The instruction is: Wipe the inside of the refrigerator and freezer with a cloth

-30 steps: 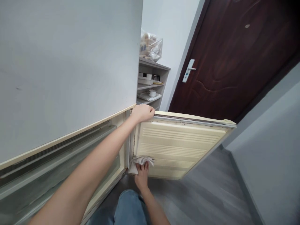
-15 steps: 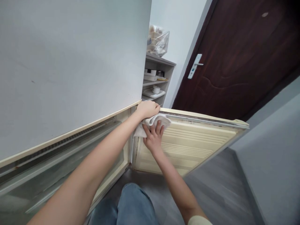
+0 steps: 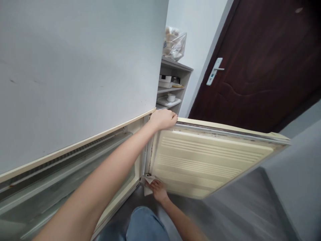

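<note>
My left hand grips the top edge of a refrigerator door close to its hinge side, fingers curled over the edge. The door stands open, its cream, ribbed inner panel facing me, with dark stains along the gasket. Low at the hinge corner, my right hand presses a whitish cloth against the door's edge. Part of the cloth hangs below the fingers, and the fingertips are partly hidden by it.
The refrigerator's opening with a pale drawer front lies at left, under a large white panel. Behind stands a grey shelf holding a plastic bag, a white cup and trays. A dark brown door is at upper right.
My right hand has moved down with the cloth from the door's top to the lower hinge corner. My left hand still grips the top edge. The view has shifted slightly.
</note>
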`<state>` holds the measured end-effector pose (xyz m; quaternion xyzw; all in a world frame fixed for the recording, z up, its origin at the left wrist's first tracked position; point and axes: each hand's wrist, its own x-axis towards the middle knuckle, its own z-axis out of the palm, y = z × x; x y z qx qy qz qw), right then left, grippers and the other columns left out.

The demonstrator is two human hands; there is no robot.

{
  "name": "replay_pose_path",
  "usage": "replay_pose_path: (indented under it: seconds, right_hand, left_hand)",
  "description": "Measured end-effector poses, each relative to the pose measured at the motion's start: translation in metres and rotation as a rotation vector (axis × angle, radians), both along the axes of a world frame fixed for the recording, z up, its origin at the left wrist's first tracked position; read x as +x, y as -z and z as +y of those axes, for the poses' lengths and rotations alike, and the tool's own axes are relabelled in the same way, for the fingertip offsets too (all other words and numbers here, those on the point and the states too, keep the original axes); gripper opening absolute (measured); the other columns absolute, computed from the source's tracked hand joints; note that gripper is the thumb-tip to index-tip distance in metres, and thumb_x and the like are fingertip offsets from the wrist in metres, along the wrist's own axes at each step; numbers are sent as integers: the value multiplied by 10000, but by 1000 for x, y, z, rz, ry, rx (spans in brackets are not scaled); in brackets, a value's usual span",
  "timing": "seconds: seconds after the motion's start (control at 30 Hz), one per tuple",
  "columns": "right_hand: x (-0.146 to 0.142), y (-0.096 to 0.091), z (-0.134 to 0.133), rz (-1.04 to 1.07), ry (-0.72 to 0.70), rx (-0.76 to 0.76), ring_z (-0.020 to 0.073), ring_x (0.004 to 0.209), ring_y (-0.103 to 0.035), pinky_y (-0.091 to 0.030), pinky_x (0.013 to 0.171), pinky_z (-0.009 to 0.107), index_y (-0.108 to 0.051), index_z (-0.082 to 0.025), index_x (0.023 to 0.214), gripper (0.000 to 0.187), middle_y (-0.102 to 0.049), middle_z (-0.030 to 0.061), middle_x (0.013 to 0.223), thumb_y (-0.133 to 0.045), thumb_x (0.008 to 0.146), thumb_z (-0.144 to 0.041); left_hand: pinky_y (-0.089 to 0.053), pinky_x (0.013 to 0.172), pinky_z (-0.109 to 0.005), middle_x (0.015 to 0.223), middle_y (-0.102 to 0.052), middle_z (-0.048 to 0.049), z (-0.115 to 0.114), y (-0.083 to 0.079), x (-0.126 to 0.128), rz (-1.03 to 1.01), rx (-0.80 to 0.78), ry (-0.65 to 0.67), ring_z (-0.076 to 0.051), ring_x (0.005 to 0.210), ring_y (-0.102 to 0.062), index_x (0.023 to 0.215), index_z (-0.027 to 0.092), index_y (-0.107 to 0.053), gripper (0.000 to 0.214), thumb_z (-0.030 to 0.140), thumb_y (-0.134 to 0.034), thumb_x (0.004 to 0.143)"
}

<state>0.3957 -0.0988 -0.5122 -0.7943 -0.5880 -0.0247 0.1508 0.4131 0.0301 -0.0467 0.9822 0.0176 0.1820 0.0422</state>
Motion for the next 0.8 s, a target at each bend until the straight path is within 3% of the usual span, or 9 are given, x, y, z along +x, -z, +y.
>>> replay_pose_path:
  seconds: [0.1, 0.23, 0.33, 0.5, 0.6, 0.7, 0.8]
  right_hand:
    - [-4, 35, -2, -7, 3, -21, 186, 1130, -641, -455, 1045, 299, -702, -216, 1158, 505, -734, 4, 1128, -512, 743, -2]
    - [-4, 36, -6, -15, 3, -32, 202, 1111, -655, -466, 1036, 300, -733, -193, 1079, 461, -744, 32, 1093, -514, 729, 12]
    - [0, 11, -12, -19, -6, -25, 211, 1142, -638, -420, 1088, 320, -691, -190, 1195, 537, -731, 49, 1133, -459, 757, 16]
    - [13, -67, -22, -76, 66, 22, 222, 1170, -589, -333, 1134, 437, -354, -351, 1492, 784, -550, -24, 1425, -373, 783, -16]
    - [27, -101, -37, -140, 232, 106, 263, 1233, -535, -330, 1105, 512, -413, -361, 1463, 787, -460, 5, 1503, -415, 745, -38]
    - [48, -102, -69, -187, 496, 250, 343, 1345, -412, -313, 1096, 573, -620, -283, 1305, 604, -548, 79, 1416, -468, 747, -111]
    - [77, -92, -116, -218, 758, 501, 422, 1424, -243, -274, 1090, 666, -645, -129, 1231, 498, -525, 188, 1375, -482, 776, -245]
  left_hand:
    - [-488, 717, -425, 929, -770, -109, 0, 0, 0, -2, -16, 8, -317, 907, -696, 860, 237, -712, 480, 363, -249, 859]
    - [-482, 704, -422, 907, -771, -111, 0, 0, -1, -13, -31, 19, -310, 887, -696, 844, 237, -714, 472, 360, -259, 855]
    - [-484, 699, -411, 905, -772, -100, 0, 0, -1, -15, -22, 16, -300, 884, -696, 836, 242, -713, 473, 365, -256, 862]
    - [-495, 710, -414, 930, -775, -94, 1, 1, -1, 0, -14, 5, -307, 901, -699, 842, 246, -709, 477, 369, -249, 859]
    - [-507, 725, -434, 942, -776, -107, 1, 0, -1, 1, -21, 8, -320, 911, -697, 845, 244, -710, 487, 377, -242, 856]
    - [-518, 740, -458, 950, -777, -113, 1, 0, -1, 1, -28, 10, -335, 918, -696, 849, 247, -712, 491, 388, -241, 853]
    - [-524, 742, -476, 954, -777, -123, 2, 0, -1, 2, -31, 9, -352, 922, -695, 839, 242, -715, 495, 390, -243, 848]
